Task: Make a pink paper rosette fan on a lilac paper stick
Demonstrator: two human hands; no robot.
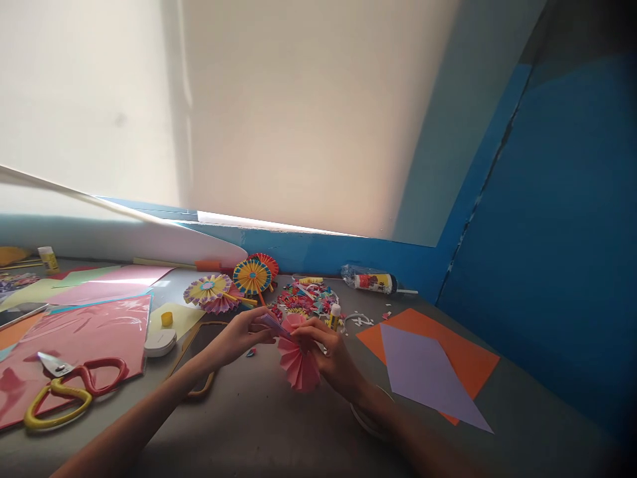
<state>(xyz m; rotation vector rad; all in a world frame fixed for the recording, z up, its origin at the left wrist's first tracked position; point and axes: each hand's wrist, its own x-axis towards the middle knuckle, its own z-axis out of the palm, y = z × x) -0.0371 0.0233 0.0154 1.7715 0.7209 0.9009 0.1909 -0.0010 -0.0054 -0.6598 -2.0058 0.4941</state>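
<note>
Your two bare hands meet near the bottom centre of the frame, above a grey tabletop (259,435). Your left hand (239,337) reaches in from the lower left and your right hand (331,353) from the lower right. Both are closed, with fingers and thumbs pinching the gathered top of a pink pleated paper fan (299,364), whose folds hang downward between your hands. A small purple paper strip (275,325) sits at the pinch, angled up toward your left hand.

Just beyond your right hand stands a glue stick (334,317), beside a heap of colourful paper scraps (303,302). Left of the heap lie finished paper rosettes, including a yellow and blue one (252,277) and a yellow and lilac one (209,292). A plastic bottle (371,282) lies on its side at the far edge.

To the lower left, red and yellow-handled scissors (74,392) rest on a pink paper sheet (84,332). To the right, a lilac paper sheet (423,375) overlaps an orange paper sheet (398,335).

The table runs against a bright blue wall (522,199) along the right and far sides. Above it, a pale cream blind (298,119) fills the upper frame, glowing with daylight.
</note>
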